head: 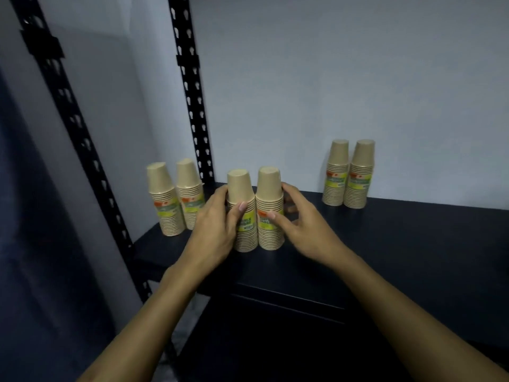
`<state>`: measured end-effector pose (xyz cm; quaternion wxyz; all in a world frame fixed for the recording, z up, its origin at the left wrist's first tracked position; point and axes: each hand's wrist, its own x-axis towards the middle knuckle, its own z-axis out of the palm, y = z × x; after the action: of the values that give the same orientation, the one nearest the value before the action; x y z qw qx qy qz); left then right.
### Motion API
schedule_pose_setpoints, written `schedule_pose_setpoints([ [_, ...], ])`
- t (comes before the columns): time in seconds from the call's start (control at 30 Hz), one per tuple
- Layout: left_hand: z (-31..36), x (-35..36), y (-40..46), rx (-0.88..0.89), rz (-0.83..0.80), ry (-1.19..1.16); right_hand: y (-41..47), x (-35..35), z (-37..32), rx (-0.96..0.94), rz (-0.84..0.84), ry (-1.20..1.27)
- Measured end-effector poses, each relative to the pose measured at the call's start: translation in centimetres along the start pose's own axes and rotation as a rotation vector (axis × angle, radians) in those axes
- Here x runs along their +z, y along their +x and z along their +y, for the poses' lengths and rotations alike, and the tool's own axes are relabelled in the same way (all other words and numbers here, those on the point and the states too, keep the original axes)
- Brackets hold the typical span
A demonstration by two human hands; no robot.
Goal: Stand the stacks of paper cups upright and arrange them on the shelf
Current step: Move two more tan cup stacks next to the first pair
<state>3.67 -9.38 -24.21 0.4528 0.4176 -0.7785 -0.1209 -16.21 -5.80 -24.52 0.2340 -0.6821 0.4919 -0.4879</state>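
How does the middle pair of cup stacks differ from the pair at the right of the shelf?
The middle pair is gripped by both hands, the left hand and right hand; the right pair stands untouched. The middle pair sits nearer the shelf front; the right pair stands by the wall. Both stand upright, upside down, with green labels.

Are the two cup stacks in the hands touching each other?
Touching: the head view shows the left-held stack and right-held stack pressed side by side, no gap visible.

Tan cup stacks (256, 210) with yellow-green labels; black shelf (385, 244).
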Motion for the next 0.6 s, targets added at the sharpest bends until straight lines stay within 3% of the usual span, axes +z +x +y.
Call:
schedule_pose_setpoints([
  [0.37, 8.1, 11.6, 3.4, 0.092, -0.189, -0.287, -5.7, -12.9, 3.0, 0.122, 0.213, -0.109],
  [0.6, 7.7, 14.2, 2.3, -0.033, -0.276, -0.61, -7.1, -14.2, 4.0, 0.126, 0.271, -0.055],
])
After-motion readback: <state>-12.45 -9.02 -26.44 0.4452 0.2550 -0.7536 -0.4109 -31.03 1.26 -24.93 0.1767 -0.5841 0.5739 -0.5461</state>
